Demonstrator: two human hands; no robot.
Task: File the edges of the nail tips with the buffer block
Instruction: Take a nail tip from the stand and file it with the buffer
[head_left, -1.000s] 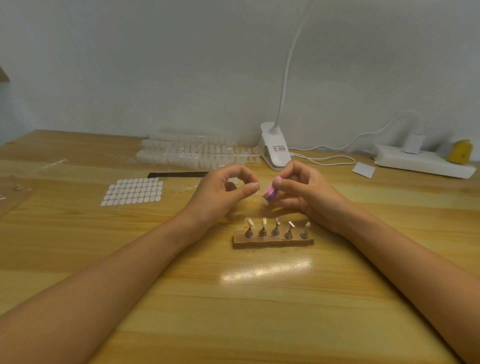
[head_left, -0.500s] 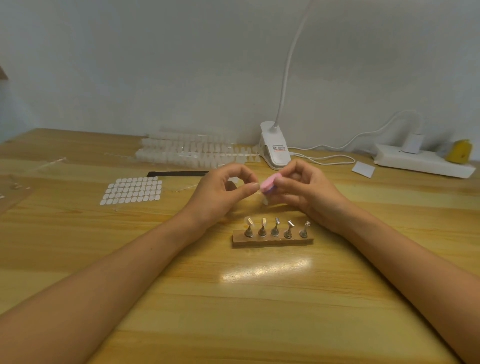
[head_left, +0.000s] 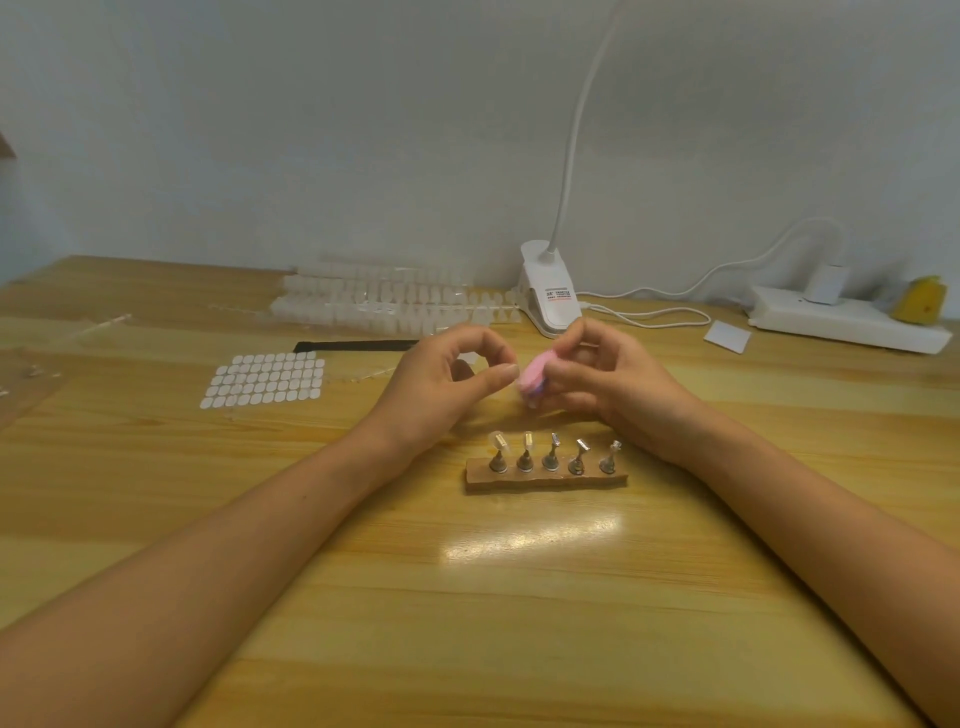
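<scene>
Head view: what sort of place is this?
Probably a nail-art worktable, at home or in a small studio. Cues: strips of clear nail tips by the wall, a wooden stand with five metal pegs, and a pink buffer block gripped in the right hand.

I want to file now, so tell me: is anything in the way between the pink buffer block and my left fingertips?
Nothing visible. The pink buffer block, gripped by the right hand, sits right beside the fingertips of the left hand; the holder stand lies nearer you, below them.
</scene>
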